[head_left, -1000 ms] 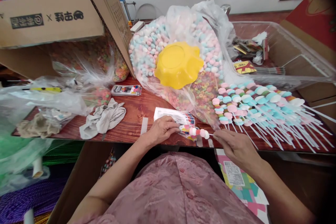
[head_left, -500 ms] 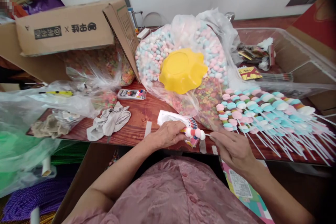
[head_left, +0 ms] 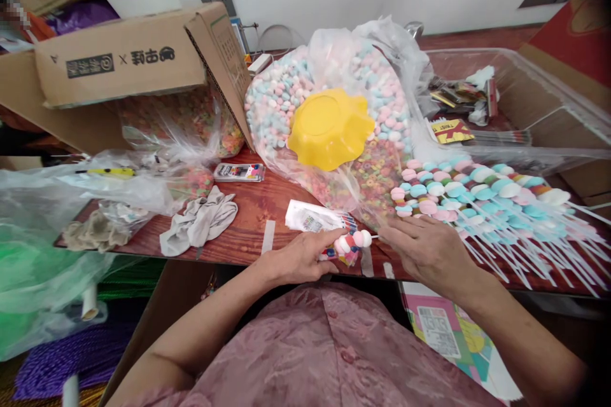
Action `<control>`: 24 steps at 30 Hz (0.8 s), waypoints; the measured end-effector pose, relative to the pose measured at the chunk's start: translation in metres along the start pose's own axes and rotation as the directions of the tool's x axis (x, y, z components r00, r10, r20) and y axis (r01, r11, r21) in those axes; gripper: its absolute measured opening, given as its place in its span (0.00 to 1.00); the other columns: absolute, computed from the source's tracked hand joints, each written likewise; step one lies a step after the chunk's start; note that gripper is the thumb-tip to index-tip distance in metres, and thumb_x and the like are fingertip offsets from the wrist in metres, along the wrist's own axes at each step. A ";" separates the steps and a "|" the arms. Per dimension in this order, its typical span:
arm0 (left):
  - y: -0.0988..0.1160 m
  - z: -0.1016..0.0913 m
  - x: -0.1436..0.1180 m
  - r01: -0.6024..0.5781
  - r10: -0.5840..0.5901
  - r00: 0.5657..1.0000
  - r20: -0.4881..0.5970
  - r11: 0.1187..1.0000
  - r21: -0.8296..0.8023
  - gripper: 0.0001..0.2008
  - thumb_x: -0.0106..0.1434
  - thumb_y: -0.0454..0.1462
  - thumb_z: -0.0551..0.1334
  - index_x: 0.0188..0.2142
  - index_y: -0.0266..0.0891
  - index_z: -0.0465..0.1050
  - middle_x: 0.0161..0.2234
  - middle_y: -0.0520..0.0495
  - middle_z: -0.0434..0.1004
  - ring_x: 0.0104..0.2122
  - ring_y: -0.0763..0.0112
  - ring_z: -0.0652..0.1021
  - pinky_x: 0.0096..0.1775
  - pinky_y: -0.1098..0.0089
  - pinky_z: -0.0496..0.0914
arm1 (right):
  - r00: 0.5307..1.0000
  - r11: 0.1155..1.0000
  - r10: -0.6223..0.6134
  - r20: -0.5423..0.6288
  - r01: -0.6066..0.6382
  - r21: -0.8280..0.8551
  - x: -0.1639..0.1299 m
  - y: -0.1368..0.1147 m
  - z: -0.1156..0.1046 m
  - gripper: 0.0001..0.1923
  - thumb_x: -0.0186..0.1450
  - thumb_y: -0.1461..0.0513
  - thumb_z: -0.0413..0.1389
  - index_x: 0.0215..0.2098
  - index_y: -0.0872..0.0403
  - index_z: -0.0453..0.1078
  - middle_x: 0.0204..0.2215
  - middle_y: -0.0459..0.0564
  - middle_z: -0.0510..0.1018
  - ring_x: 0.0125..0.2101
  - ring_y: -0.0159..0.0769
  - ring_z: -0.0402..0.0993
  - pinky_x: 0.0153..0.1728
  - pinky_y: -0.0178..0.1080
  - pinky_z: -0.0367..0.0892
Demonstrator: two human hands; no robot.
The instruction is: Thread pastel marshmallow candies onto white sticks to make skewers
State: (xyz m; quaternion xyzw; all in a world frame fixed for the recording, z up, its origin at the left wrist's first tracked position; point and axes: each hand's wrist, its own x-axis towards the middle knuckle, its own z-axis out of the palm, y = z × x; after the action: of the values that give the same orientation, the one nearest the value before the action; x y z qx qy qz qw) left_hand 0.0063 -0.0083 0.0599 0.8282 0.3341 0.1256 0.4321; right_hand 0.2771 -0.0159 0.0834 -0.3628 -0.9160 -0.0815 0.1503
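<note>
A short marshmallow skewer (head_left: 354,240), with white and pink marshmallows and coloured pieces, lies level between my hands. My left hand (head_left: 303,255) is closed around its left end, where the fingers hide what they touch. My right hand (head_left: 422,248) pinches the white stick from the right, its fingers bent over it. Beneath the skewer, partly covered by my left hand, lies a white printed packet (head_left: 310,216). To the right is a pile of finished-looking marshmallow skewers (head_left: 477,194), sticks pointing toward me.
Behind stands a large clear bag of marshmallows (head_left: 281,92) and cereal rings, with a yellow scalloped bowl (head_left: 329,127) on it. A cardboard box (head_left: 124,63) is at left, a grey cloth (head_left: 200,219) before it. A clear plastic bin (head_left: 515,70) sits back right.
My left hand has moved slightly down and around the skewer's left end; a yellow piece at its fingertips is now out of sight. My right hand has shifted slightly up and flattened over the stick.
</note>
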 end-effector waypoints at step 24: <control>0.015 0.019 0.013 0.152 -0.154 0.988 0.034 0.987 0.056 0.45 0.56 0.45 0.69 0.68 0.46 0.47 0.53 0.40 0.73 0.51 0.53 0.75 0.51 0.57 0.67 | 0.981 0.975 -0.121 0.149 0.089 0.204 0.009 -0.020 -0.004 0.12 0.55 0.74 0.48 0.31 0.55 0.68 0.22 0.47 0.75 0.22 0.31 0.62 0.27 0.37 0.46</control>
State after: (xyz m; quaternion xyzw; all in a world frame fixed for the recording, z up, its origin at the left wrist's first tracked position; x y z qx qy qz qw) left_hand 0.0320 -0.0175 0.0591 0.8136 0.3916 0.0674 0.4244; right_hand 0.2582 -0.0257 0.0898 -0.3024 -0.9467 0.0310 0.1065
